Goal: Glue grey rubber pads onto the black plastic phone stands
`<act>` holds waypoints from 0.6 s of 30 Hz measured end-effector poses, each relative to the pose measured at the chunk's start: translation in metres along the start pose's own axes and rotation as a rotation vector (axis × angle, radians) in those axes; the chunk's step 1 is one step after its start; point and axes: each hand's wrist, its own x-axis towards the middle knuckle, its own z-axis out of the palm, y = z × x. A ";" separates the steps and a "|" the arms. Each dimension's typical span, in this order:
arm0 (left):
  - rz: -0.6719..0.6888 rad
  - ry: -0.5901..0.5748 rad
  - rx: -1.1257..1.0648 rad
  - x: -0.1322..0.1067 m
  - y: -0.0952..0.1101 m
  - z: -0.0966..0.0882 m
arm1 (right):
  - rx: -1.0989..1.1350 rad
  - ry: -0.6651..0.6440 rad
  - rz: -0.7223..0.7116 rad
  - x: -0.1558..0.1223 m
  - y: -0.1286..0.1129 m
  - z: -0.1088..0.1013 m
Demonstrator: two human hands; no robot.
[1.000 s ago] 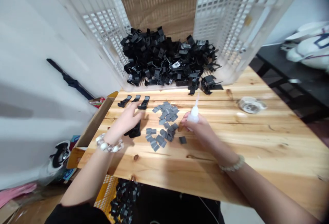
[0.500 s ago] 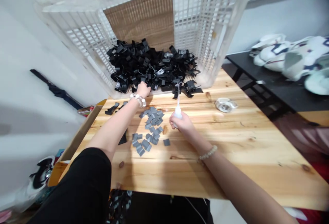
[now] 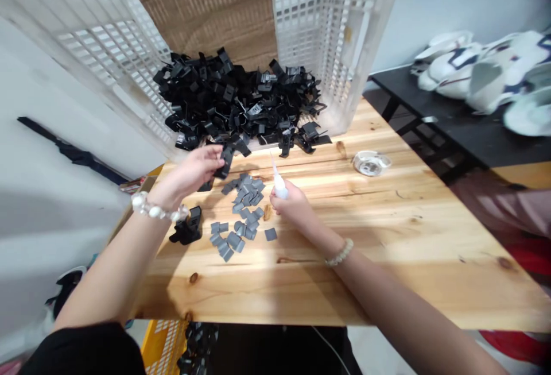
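My left hand (image 3: 196, 171) pinches a black plastic clip (image 3: 225, 161) at the front of the white crate. In my right hand (image 3: 291, 203) is a small white glue bottle (image 3: 279, 184), its thin nozzle pointing up and away from me. Between my hands lies a loose spread of small grey square pads (image 3: 247, 191), with one single pad (image 3: 271, 234) apart to the right. Another black part (image 3: 188, 227) rests on the table below my left wrist. A heap of black clips (image 3: 241, 96) fills the crate's lower side and spills over its edge.
The white plastic crate (image 3: 365, 47) lies on its side at the back of the wooden table (image 3: 387, 248), with cardboard (image 3: 215, 7) inside. A clear tape dispenser (image 3: 371, 163) sits to the right. White shoes (image 3: 486, 70) stand on a black bench. A yellow crate (image 3: 161, 346) is below the front edge.
My left hand has come back from the heap toward me and left, bringing a black clip out. The glue bottle remains in my right hand. The camera view has shifted slightly.
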 end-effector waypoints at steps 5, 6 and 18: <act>-0.121 -0.324 -0.315 -0.060 -0.034 0.019 | -0.053 0.017 0.028 -0.004 -0.007 0.001; -0.126 -0.323 -0.348 -0.064 -0.040 0.023 | -0.059 0.023 0.029 -0.005 -0.008 0.001; 0.010 -0.300 -0.594 -0.073 -0.070 0.022 | -0.126 0.062 0.063 -0.011 -0.011 0.007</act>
